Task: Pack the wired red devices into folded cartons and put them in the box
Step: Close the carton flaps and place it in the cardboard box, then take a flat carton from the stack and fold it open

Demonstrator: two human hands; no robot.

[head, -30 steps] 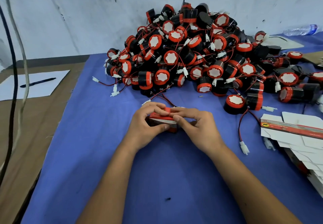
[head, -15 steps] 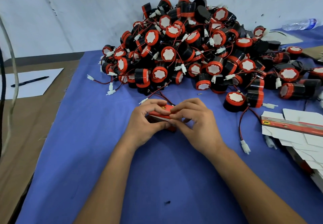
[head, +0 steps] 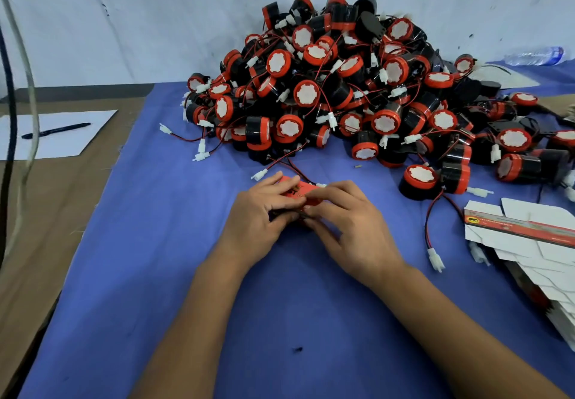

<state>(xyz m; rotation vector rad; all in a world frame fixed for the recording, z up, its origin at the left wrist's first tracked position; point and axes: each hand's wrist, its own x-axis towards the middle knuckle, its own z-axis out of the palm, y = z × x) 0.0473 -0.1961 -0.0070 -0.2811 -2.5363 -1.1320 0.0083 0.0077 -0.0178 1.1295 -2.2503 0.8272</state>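
Observation:
A small red carton (head: 299,191) sits on the blue cloth (head: 155,258) in the middle, held from both sides. My left hand (head: 259,218) grips its left end with the thumb under the near side. My right hand (head: 348,221) holds its right end, fingertips on the top flap. Red and black wires with a white plug (head: 259,175) run out behind the carton. A big pile of red-and-black wired devices (head: 342,87) lies just beyond my hands. A stack of flat cartons (head: 529,237) lies at the right edge. The carton's contents are hidden.
One loose device (head: 418,181) with a trailing wire and plug (head: 435,260) lies right of my hands. White paper with a pen (head: 56,129) rests on the brown table at left. Cables (head: 12,103) hang at far left. A water bottle (head: 535,56) lies at back right.
The carton has been turned in my hands so its red top face shows more. My fingers have shifted over the flap. The view has dipped slightly.

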